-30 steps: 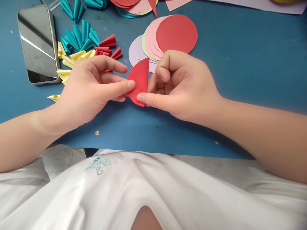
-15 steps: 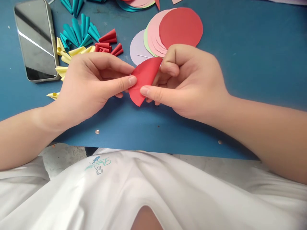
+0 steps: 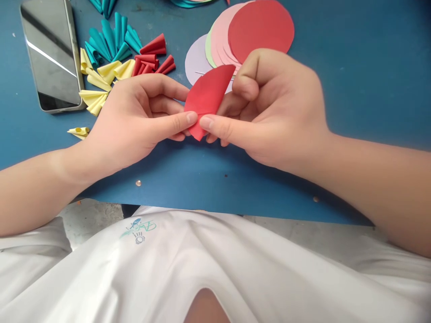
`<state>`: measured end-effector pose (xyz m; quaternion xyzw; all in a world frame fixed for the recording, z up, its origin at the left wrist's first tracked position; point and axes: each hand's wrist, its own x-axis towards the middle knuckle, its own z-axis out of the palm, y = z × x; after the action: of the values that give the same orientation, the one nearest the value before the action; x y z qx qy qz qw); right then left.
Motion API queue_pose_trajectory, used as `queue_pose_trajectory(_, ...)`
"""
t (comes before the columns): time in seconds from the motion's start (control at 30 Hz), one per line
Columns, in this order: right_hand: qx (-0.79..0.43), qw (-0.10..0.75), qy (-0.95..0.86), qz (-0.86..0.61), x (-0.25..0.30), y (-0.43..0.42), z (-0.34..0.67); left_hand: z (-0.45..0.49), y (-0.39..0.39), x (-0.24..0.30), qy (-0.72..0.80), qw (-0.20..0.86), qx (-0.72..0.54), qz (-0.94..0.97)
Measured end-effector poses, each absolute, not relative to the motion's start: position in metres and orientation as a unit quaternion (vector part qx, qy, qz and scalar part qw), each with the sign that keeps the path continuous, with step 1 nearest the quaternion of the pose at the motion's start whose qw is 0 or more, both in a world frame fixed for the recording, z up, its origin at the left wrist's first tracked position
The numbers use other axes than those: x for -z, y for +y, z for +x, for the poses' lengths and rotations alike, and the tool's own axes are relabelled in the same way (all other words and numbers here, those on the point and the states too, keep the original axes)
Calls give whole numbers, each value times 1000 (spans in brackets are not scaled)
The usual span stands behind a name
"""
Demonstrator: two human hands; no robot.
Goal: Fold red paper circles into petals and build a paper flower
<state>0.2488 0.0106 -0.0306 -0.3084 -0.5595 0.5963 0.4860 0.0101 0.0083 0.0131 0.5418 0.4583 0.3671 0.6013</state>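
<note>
Between my two hands is a folded piece of red paper, fan-shaped with a curved upper edge. My left hand pinches its left side, thumb in front and fingers behind. My right hand pinches the lower right part with its thumb, index finger curled above. The two thumb tips nearly meet low on the paper. Just behind it lies a stack of paper circles, a red circle on top, then pink circles, with a green edge and a lilac circle below. A thin pale stick-like thing is partly hidden there.
At the left lies a phone. Beside it are teal paper cones, yellow paper cones and red paper cones. More paper shows at the far edge. The blue table ends just before my white shirt.
My left thumb has slid down and closer to my right thumb, and the red paper looks narrower at the bottom. The view has shifted slightly, moving the circles upward.
</note>
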Motion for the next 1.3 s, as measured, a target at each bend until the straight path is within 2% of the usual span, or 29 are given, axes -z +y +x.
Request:
queue_pose_trajectory(0.23, -646, 494, -498, -299, 20, 5, 246, 8, 7, -8, 440, 596, -379, 555)
queue_pose_trajectory(0.43, -619, 417, -577, -333, 18, 10, 259, 5, 12, -10, 399, 674, -370, 499)
queue_pose_trajectory(0.57, -604, 402, -588, -357, 18, 10, 261, 5, 13, -11, 410, 674, -377, 485)
queue_pose_trajectory(0.8, -612, 450, -556, -336, 22, 9, 253, 2, 11, -7, 428, 657, -377, 494)
queue_pose_trajectory(1.1, -612, 409, -600, -312, 22, 11, 260, 4, 11, -8, 427, 659, -387, 483)
queue_pose_trajectory(1.3, -665, 476, -515, -256, 24, 8, 250, 2, 15, -8, 408, 691, -351, 482)
